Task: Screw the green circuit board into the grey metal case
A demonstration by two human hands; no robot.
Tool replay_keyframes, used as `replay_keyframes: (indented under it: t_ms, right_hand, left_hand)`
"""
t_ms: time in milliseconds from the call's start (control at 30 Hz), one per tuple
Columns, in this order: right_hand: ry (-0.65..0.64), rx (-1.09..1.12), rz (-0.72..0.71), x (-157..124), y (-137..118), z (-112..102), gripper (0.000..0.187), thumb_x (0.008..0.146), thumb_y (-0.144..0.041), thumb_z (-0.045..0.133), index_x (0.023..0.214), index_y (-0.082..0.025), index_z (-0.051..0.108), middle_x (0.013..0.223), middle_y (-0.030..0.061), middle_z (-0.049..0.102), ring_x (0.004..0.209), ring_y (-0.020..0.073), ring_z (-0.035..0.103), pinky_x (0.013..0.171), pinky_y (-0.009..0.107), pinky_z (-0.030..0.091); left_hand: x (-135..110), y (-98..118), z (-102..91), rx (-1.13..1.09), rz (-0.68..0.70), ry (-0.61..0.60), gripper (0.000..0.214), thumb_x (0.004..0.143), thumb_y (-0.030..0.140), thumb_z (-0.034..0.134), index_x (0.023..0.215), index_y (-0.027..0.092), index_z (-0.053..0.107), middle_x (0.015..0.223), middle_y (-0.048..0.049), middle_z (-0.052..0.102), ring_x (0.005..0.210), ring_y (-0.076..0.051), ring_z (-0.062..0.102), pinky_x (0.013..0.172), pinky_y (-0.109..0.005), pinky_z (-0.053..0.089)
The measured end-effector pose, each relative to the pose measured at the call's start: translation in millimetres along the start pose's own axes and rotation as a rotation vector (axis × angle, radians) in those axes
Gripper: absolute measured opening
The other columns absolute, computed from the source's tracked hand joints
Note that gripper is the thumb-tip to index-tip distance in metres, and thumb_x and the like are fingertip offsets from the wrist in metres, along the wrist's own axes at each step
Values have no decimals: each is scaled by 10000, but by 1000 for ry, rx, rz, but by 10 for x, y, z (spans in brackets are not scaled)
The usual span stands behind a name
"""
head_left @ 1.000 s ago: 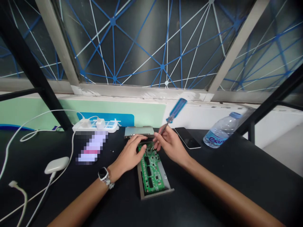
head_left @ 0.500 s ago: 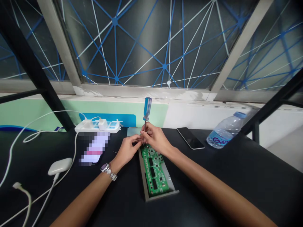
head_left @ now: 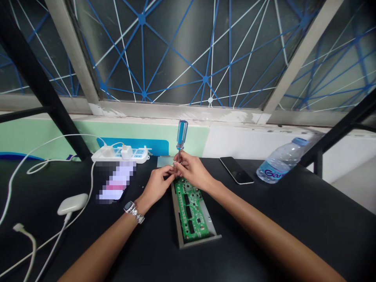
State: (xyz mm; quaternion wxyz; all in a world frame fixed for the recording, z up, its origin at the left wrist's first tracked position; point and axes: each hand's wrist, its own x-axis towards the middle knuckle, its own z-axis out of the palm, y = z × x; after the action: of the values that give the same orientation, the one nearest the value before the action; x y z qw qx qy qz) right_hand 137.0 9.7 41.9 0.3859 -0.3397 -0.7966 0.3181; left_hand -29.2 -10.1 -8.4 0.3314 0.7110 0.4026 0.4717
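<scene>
A screwdriver (head_left: 182,134) with a clear blue handle stands nearly upright, its shaft pinched between the fingers of my right hand (head_left: 194,167). Its tip is hidden behind my fingers, at the far end of a green circuit board (head_left: 192,211). The board sits in a grey metal case (head_left: 177,223) lying lengthwise on the dark table. My left hand (head_left: 160,182), with a watch and bracelet at the wrist, meets the right at the board's far left corner. Its thumb and fingertips are closed together near the shaft; whatever they hold is too small to see.
To the left lie a lit phone (head_left: 116,186), blurred out, a white power strip (head_left: 120,155), a white charger (head_left: 72,204) and loose cables. A dark phone (head_left: 236,170) and a tilted water bottle (head_left: 280,162) are at the right. Black slanted posts (head_left: 44,74) flank the table.
The screwdriver handle leans slightly less to the right than before. Both hands keep their place at the board's far end. The whole view has shifted a little.
</scene>
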Motion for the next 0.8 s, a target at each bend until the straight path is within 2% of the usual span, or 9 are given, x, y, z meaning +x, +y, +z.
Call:
replay_keyframes:
  t_ms: [133,200,367,500,600,700,800]
  right_hand:
    - [-44,-16,20,7,-6,-11,105,934,-295,510,990,-211,541,777,-1,610,639,139,640,624,275,527]
    - [-27,-29,45,12,-31,-22,154,928,-336,527,1013,-209,540,789,6,622,608,140,642,581,270,516]
    - [183,-111,55,59,-168,-102,314,877,-518,588,900,-219,495,727,-8,603,503,127,572,480,265,432]
    - [306,-247,-6,113,-262,-155,375,861,-571,585,763,-218,504,589,-24,539,500,129,503,491,277,375]
    - [318,-309,-28,136,-292,-163,374,861,-561,587,741,-210,539,611,-6,572,537,136,517,535,288,381]
    - [294,-322,-24,143,-300,-177,366,852,-555,603,743,-208,561,633,1,596,559,139,535,557,291,387]
    - [265,-312,-20,150,-307,-208,388,840,-573,608,718,-208,560,627,1,602,557,140,537,553,295,385]
  left_hand:
    - [-6,-4,8,10,5,4,131,888,240,588,904,168,696,935,-62,751,856,-204,706,807,-309,549]
    - [-12,1,17,36,0,19,135,889,256,593,900,163,690,922,-66,747,843,-208,702,795,-311,547]
    - [-33,19,47,101,-1,43,137,900,273,590,904,168,677,900,-60,732,834,-211,694,793,-317,538]
    - [-42,20,61,122,8,42,132,916,261,566,926,176,667,910,-58,721,857,-206,686,825,-327,533]
    - [-57,42,55,165,18,30,132,924,252,541,945,178,648,952,-63,696,879,-200,673,830,-333,537]
    - [-99,67,45,330,4,28,163,867,272,609,1001,180,621,1030,-82,642,943,-235,638,806,-366,540]
    - [-149,56,50,460,-17,-34,230,819,276,647,1025,183,605,1069,-94,595,1008,-272,598,803,-400,530]
